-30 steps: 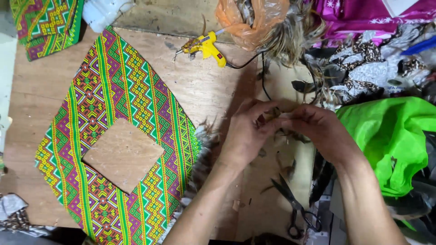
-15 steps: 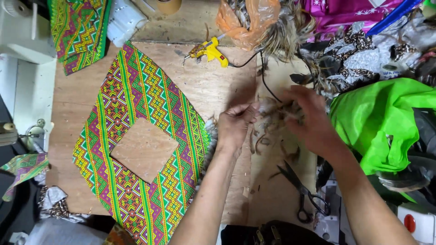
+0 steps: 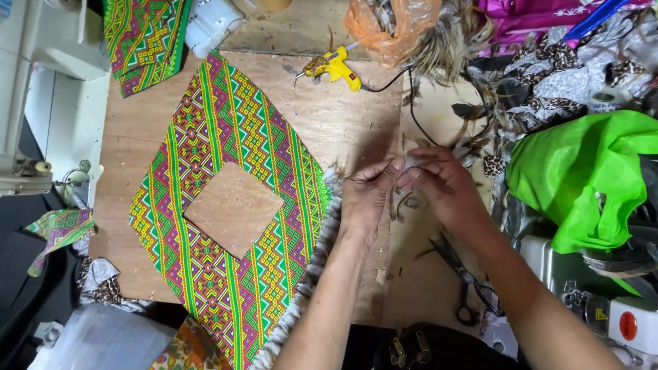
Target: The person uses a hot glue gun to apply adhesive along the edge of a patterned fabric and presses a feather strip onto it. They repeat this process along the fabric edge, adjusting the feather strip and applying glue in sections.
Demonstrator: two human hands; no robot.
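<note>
My left hand [image 3: 367, 195] and my right hand [image 3: 442, 185] meet over the wooden board [image 3: 343, 123], fingertips pinched together on small brown and grey feathers [image 3: 409, 163]. Just left of my left hand lies a diamond-shaped patterned cloth frame [image 3: 233, 130] in green, pink and yellow, with a square hole showing bare wood. A fringe of pale feathers [image 3: 312, 274] runs along the frame's lower right edge, under my left forearm.
A yellow glue gun [image 3: 334, 66] with a black cord lies at the board's far edge. An orange bag of feathers [image 3: 397, 27] is behind it. Black scissors [image 3: 466, 277] lie near my right forearm. Bright green cloth [image 3: 582, 171] sits at right, a sewing machine [image 3: 34, 62] at left.
The camera view has shifted so the board and frame sit further right. My hands stay together on the feathers, now a little nearer the frame's right edge.
</note>
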